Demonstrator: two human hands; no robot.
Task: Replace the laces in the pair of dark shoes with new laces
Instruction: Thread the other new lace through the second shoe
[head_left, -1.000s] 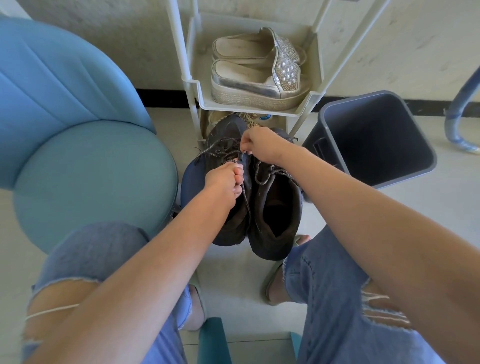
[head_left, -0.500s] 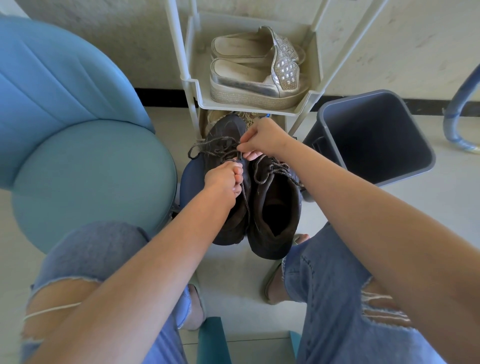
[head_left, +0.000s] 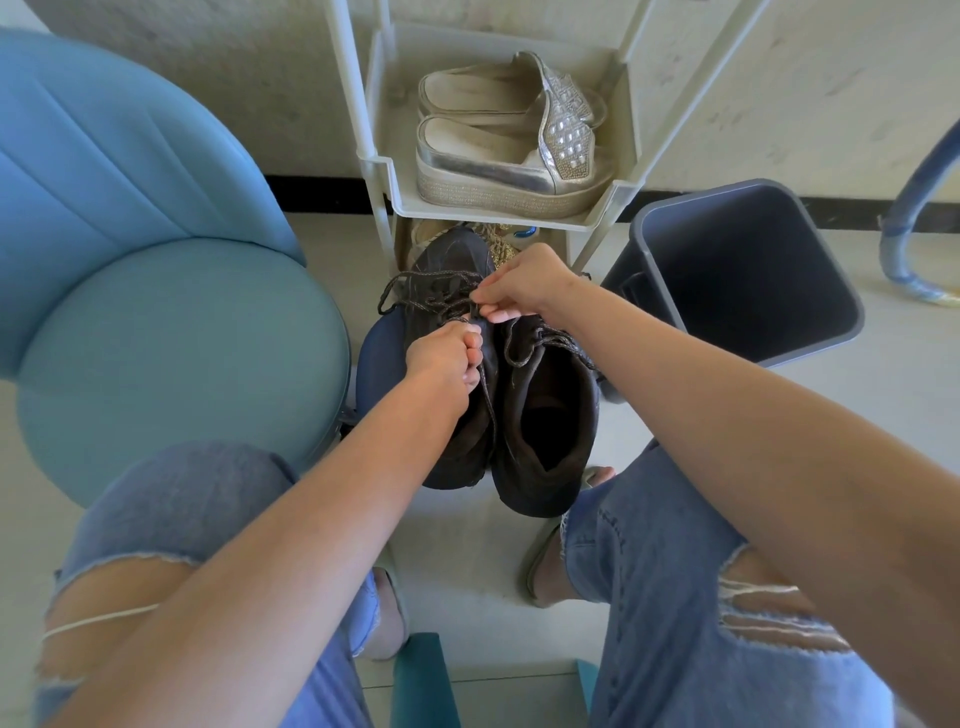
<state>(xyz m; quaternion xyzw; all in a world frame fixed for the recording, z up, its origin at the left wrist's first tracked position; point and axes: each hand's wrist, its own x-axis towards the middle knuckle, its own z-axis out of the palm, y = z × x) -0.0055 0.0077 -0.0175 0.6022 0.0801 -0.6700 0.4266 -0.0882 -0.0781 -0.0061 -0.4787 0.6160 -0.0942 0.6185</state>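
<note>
Close by dark shoes (head_left: 524, 364): bin (head_left: 642, 244), rack (head_left: 385, 174).

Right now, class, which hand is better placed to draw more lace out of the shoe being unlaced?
Probably the right hand: its fingers pinch the lace over the shoe, with room to lift. The left hand grips the lace lower, pressed against that shoe, likely steadying it.

pale wall (head_left: 779, 78) | pale floor (head_left: 883, 415) | blue chair (head_left: 156, 312) | white rack (head_left: 382, 176) | grey bin (head_left: 748, 270)
</note>
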